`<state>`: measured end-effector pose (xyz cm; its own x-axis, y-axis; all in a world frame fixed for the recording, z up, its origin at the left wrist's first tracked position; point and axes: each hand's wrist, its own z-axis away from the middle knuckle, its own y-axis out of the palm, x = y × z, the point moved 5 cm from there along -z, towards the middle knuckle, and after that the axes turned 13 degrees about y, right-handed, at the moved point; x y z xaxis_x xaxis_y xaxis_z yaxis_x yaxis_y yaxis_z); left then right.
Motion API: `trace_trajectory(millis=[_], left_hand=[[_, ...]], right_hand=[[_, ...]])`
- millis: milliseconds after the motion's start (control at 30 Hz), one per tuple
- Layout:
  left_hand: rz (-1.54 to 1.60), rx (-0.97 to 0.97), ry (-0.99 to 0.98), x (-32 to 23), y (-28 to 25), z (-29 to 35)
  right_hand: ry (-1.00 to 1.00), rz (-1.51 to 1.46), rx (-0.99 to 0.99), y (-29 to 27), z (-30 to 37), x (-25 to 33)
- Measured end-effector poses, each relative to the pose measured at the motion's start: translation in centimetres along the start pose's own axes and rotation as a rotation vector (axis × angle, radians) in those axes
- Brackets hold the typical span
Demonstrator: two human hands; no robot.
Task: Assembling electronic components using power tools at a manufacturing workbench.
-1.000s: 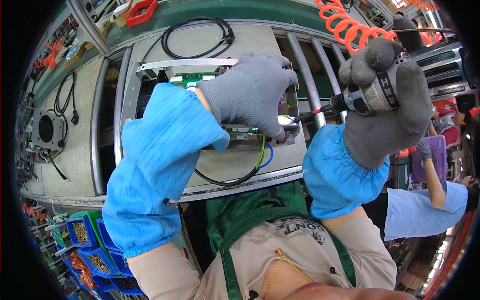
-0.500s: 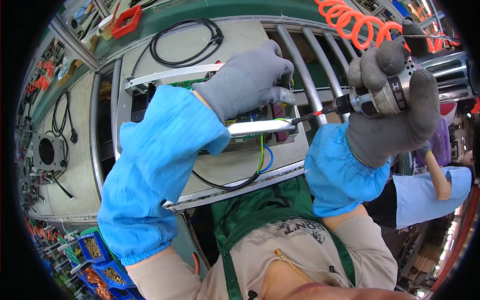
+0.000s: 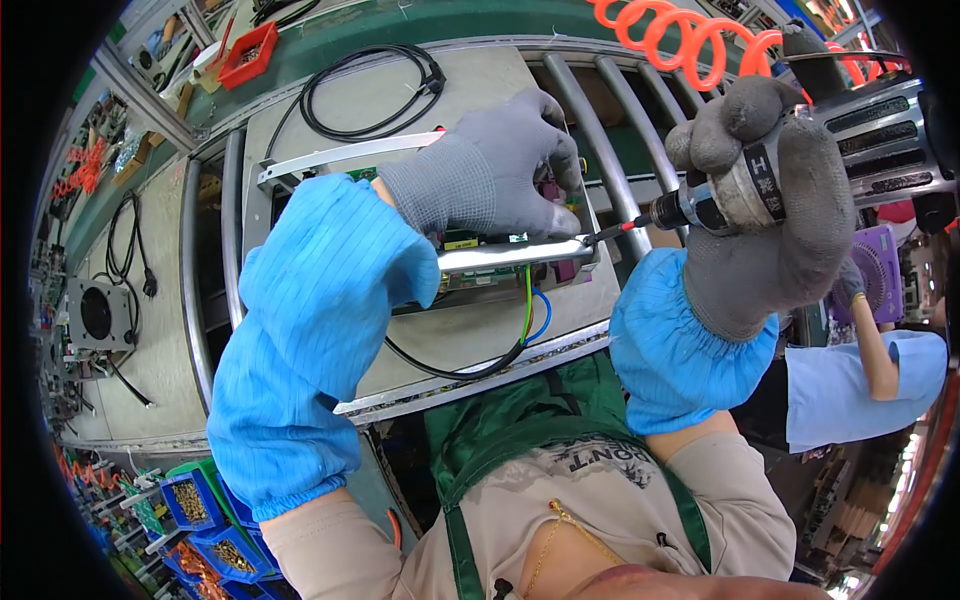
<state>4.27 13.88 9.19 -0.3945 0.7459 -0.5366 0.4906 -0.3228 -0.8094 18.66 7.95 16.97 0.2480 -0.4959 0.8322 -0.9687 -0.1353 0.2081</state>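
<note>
Between rollers (image 3: 597, 150) lies an open unit (image 3: 480, 280); the right hand (image 3: 770, 200) grips a power driver (image 3: 885, 145), bit (image 3: 612, 232) at the near rail (image 3: 500, 256), right end; the left hand (image 3: 500, 165) curls above, hold unclear; screwdriving, seemingly, calls next for steady alignment.

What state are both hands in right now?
Left hand: open, loosely bent, right by the metal bar.
Right hand: closed, holding the power screwdriver.

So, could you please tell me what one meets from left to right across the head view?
Grey square fan panel, red plastic bin, grey-gloved left grip, grey-gloved right grip holding a silver-and-black power driver.
</note>
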Motion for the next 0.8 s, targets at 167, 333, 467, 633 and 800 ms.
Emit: trace_trajectory(millis=[167, 333, 467, 633, 800], left_hand=[[0.085, 0.065, 0.034, -0.2, 0.1, -0.4], [0.043, 0.014, 0.144, 0.0, 0.6, 0.2], [-0.217, 0.114, 0.211, -3.2, 0.7, -0.7], [-0.616, 0.183, 0.142, -4.5, 2.3, -1.7], [-0.537, 0.136, 0.061, -3.2, 2.3, -1.6]], right_hand=[[0.029, -0.007, -0.057, -0.5, -0.1, 0.0], [0.161, -0.290, -0.337, -1.7, 0.6, -1.2], [0.229, -0.474, -0.091, -1.3, 0.2, -1.6], [0.154, -0.061, -0.230, -1.9, 0.0, -1.5], [0.095, -0.029, -0.135, -1.1, -0.4, -0.4]])
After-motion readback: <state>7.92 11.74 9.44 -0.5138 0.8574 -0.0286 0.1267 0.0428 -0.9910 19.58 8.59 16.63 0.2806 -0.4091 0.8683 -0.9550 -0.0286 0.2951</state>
